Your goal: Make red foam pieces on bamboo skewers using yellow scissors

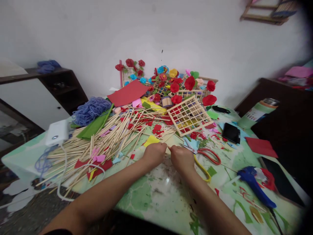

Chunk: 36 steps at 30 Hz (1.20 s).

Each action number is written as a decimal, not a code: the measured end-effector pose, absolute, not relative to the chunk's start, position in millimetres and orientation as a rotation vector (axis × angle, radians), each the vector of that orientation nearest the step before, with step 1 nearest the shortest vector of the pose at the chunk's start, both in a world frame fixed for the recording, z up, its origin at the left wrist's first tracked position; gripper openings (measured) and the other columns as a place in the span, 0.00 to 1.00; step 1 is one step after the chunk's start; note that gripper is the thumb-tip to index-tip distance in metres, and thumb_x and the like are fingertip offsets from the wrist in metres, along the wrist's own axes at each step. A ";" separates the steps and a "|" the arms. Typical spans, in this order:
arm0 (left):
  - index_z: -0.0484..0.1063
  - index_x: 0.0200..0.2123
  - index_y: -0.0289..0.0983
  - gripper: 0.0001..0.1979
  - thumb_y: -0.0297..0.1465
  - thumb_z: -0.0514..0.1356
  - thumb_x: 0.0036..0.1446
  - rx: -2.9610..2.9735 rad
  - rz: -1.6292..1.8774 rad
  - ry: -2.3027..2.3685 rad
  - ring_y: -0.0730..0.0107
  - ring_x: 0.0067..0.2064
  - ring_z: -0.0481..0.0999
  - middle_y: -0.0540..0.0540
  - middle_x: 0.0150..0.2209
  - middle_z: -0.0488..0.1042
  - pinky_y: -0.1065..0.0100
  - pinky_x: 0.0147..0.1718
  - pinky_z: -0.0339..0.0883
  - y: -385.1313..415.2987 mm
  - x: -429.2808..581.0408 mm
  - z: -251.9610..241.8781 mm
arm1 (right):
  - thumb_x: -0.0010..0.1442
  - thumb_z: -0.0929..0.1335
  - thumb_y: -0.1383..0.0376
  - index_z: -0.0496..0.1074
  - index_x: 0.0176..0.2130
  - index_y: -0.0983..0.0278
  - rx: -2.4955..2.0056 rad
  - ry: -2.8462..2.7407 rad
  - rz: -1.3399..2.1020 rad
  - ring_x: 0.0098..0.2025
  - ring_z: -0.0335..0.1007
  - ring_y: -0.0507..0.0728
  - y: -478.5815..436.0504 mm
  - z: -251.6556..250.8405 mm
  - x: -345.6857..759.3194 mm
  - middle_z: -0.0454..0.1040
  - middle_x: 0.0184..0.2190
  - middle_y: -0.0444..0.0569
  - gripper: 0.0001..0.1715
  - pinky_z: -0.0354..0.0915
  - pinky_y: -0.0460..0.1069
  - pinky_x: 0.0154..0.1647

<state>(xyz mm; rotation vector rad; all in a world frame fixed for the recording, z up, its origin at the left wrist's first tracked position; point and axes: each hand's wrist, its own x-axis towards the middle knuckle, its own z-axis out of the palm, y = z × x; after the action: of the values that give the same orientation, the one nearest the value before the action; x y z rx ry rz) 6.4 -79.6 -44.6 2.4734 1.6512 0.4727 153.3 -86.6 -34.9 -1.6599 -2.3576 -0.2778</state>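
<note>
My left hand [156, 153] and my right hand [183, 159] are both closed and nearly touch above the middle of the table. A small pale piece seems to lie between their fingertips, too small to make out. A yellow paper piece [151, 140] lies just behind my left hand. Beside my right hand rest scissors [209, 154], blades partly apart, with one red and one yellow handle. Left of my hands spreads a heap of thin wooden sticks [119, 133]. Behind them leans a small lattice of sticks [189, 115], in front of several red paper flowers [189, 83].
On the right are a blue glue gun [256, 187], a black phone [231, 133], a dark tablet [281, 178] and a green bottle [258, 114]. Purple yarn [91, 111] and a white box [57, 132] with a trailing cable lie left. A wall stands behind.
</note>
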 end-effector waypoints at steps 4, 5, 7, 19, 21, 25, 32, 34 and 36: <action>0.69 0.33 0.36 0.12 0.30 0.47 0.58 2.212 0.812 1.549 0.64 0.35 0.70 0.43 0.31 0.72 0.66 0.37 0.60 -73.6 5.7 -44.2 | 0.62 0.57 0.67 0.69 0.30 0.66 -1.686 -2.282 -0.173 0.29 0.68 0.56 -87.8 -28.9 145.1 0.73 0.26 0.53 0.16 0.50 0.47 0.26; 0.70 0.32 0.36 0.12 0.32 0.47 0.58 2.096 0.914 1.481 0.66 0.35 0.69 0.44 0.30 0.71 0.67 0.37 0.60 -72.2 5.1 -43.8 | 0.61 0.57 0.68 0.69 0.30 0.65 -1.673 -2.257 -0.111 0.29 0.68 0.55 -88.0 -27.6 143.8 0.73 0.26 0.52 0.15 0.51 0.47 0.27; 0.70 0.31 0.35 0.13 0.35 0.50 0.57 1.801 1.082 1.292 0.69 0.33 0.68 0.46 0.28 0.71 0.69 0.35 0.60 -69.9 4.8 -43.4 | 0.61 0.56 0.69 0.68 0.30 0.65 -1.626 -2.193 0.078 0.29 0.67 0.54 -88.4 -26.2 141.9 0.73 0.26 0.50 0.14 0.52 0.46 0.28; 0.74 0.31 0.30 0.18 0.37 0.67 0.39 0.737 1.133 0.716 0.75 0.28 0.69 0.46 0.27 0.71 0.71 0.29 0.63 -75.2 14.2 -43.7 | 0.57 0.59 0.61 0.68 0.25 0.65 -1.270 -1.671 0.985 0.24 0.62 0.52 -86.2 -37.5 132.3 0.70 0.21 0.46 0.14 0.59 0.46 0.27; 0.74 0.32 0.31 0.17 0.37 0.67 0.39 0.710 1.124 0.709 0.75 0.27 0.69 0.47 0.26 0.71 0.71 0.29 0.64 -76.1 13.6 -42.5 | 0.56 0.60 0.59 0.68 0.24 0.65 -1.248 -1.612 1.061 0.23 0.61 0.52 -86.7 -37.6 130.6 0.69 0.20 0.45 0.15 0.58 0.46 0.25; 0.73 0.35 0.32 0.18 0.35 0.67 0.40 0.674 1.073 0.708 0.75 0.23 0.69 0.49 0.23 0.71 0.69 0.25 0.66 -75.6 10.6 -42.6 | 0.53 0.63 0.55 0.68 0.23 0.65 -1.159 -1.427 1.340 0.20 0.60 0.51 -88.7 -35.6 128.2 0.68 0.18 0.45 0.17 0.59 0.47 0.24; 0.72 0.34 0.31 0.17 0.33 0.67 0.40 0.672 1.015 0.708 0.76 0.22 0.69 0.48 0.23 0.71 0.72 0.22 0.65 -72.1 5.1 -44.9 | 0.48 0.67 0.52 0.70 0.24 0.66 -1.038 -1.233 1.606 0.19 0.62 0.50 -92.4 -34.6 128.8 0.70 0.17 0.45 0.19 0.60 0.46 0.25; 0.72 0.34 0.31 0.17 0.33 0.68 0.39 0.678 1.004 0.721 0.75 0.22 0.69 0.48 0.23 0.71 0.72 0.21 0.64 -72.3 4.8 -44.4 | 0.48 0.67 0.52 0.70 0.24 0.67 -1.026 -1.215 1.629 0.19 0.62 0.50 -93.1 -34.5 129.0 0.71 0.17 0.45 0.20 0.61 0.47 0.25; 0.72 0.33 0.31 0.17 0.34 0.68 0.39 0.691 0.997 0.743 0.76 0.21 0.69 0.48 0.23 0.71 0.73 0.20 0.64 -72.7 4.9 -43.7 | 0.47 0.67 0.50 0.71 0.24 0.67 -1.009 -1.208 1.660 0.19 0.63 0.50 -93.6 -34.4 129.2 0.72 0.18 0.46 0.21 0.61 0.47 0.26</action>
<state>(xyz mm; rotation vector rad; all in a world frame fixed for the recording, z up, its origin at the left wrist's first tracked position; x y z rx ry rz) 4.9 -72.7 -43.7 0.6906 0.7430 0.9967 129.2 -93.6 -34.4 -1.0094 -1.2084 1.6602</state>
